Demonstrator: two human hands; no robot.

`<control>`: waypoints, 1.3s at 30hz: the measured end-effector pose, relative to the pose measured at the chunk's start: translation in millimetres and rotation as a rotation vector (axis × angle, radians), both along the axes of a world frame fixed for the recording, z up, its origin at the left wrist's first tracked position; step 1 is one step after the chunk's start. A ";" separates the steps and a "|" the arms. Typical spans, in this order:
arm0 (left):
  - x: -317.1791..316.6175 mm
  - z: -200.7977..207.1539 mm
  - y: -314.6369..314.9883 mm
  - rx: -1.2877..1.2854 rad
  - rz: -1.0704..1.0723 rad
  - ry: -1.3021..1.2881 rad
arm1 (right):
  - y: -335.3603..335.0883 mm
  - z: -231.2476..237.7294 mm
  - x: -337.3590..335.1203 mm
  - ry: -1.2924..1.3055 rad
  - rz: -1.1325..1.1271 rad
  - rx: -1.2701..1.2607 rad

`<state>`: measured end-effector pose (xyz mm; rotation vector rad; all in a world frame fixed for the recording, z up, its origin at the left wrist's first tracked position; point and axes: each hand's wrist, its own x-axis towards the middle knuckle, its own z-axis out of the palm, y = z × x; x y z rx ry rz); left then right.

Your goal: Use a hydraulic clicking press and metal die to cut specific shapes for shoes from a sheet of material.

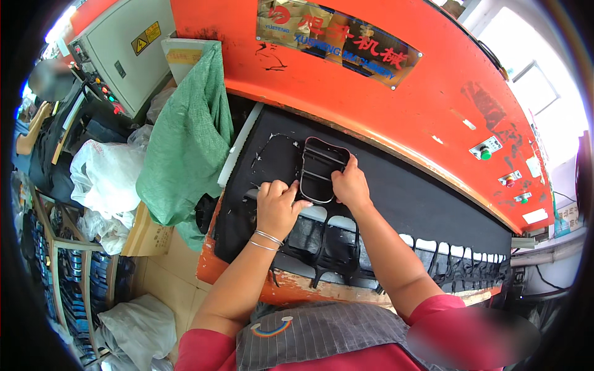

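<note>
A cutting die [326, 150], a rounded metal frame with crossbars, stands on a black sheet [408, 185] covering the machine bed. My right hand [351, 184] is closed on the die's right side, thumb and fingers at its rim. At the die's lower left corner, my left hand [276, 207] has its fingers curled and its index finger and thumb against the rim; some fingertips are hidden. A small dark scrap shows beside the left fingers. Just below the die, along the near edge, runs a row of cut-out openings [341, 238] edged by thin black strips, with white showing.
An orange machine beam [371, 105] spans the far side, with a green button [486, 153] at right. A green sack [189, 136] and white bags [105, 176] stand left. Shelves [71, 245] of dark blue pieces are lower left. Another person [37, 123] is far left.
</note>
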<state>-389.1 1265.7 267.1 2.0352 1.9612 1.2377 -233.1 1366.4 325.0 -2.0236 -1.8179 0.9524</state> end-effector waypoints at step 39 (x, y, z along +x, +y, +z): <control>351.5 172.4 -29.6 0.307 -0.696 -0.293 | -88.7 174.5 764.6 -0.146 -0.794 1.614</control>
